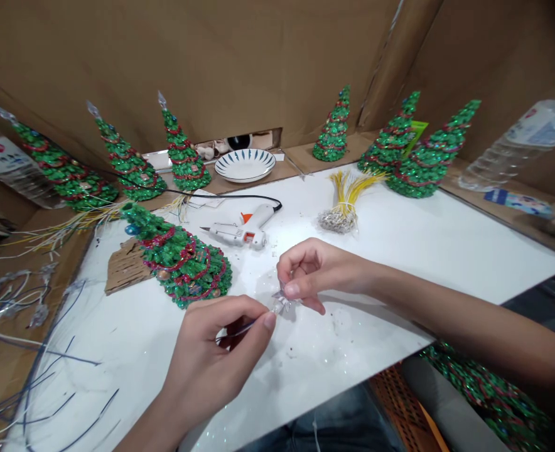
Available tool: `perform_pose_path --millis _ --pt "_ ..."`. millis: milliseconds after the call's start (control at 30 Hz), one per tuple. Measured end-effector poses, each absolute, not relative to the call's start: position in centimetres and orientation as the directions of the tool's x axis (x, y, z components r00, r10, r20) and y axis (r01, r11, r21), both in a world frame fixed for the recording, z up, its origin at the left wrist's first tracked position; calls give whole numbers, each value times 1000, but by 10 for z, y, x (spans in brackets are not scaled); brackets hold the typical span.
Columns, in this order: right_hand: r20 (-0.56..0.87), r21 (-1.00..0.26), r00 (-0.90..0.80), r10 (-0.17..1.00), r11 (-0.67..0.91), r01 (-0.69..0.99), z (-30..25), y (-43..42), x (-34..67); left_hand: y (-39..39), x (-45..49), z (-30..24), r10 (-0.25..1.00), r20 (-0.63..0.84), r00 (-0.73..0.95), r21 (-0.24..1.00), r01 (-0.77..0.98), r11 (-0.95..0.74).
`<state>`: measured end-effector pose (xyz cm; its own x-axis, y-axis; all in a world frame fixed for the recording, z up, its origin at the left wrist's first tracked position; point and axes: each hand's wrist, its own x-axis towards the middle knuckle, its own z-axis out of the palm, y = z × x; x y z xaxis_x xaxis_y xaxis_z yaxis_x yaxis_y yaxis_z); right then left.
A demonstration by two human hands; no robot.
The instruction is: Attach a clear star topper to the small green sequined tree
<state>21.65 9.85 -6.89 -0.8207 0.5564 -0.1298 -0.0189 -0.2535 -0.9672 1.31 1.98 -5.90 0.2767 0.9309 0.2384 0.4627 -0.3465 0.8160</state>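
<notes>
Over the white board, both hands meet at a small clear star ornament (284, 300). My right hand (316, 276) pinches the star between thumb and fingertips. My left hand (228, 351) is closed on the star's clear base, where a thin dark wire (240, 331) runs back under the fingers. Just beyond my left hand a small green glittery Christmas tree (190, 263) with red garland leans on its side over a piece of torn cardboard (125, 267). A white glue gun (242, 231) lies behind the hands, its tip pointing left.
More decorated trees (183, 150) stand along the back. A bundle of yellow wires (346, 201) lies at centre right, near a striped plate (245, 164). Loose blue and white wires (27, 351) spread on the left. Water bottles (517, 144) lean at both sides. Cardboard walls (188, 56) surround the board.
</notes>
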Motion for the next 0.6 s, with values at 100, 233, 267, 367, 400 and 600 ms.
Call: perform_pose_path --millis 100,233,267,367,400,600 --pt "-151 -969 -798 583 -247 3 -67 97 216 21 13 -59 938 194 287 835 454 -312" --pt "-170 -969 -780 602 -246 21 -66 96 215 21 13 -60 940 184 288 842 446 -302" --pt "-172 -969 -777 606 -246 23 -66 96 215 21 13 -60 940 184 289 841 448 -302" --pt "-168 -972 -766 621 -233 24 -64 95 215 21 13 -61 941 196 276 837 452 -307" --pt "-162 -975 -761 628 -223 23 -63 94 215 21 14 -61 942 204 265 835 454 -309" --pt "-123 -983 -735 667 -183 -2 -61 91 216 22 15 -62 944 245 222 824 465 -323"
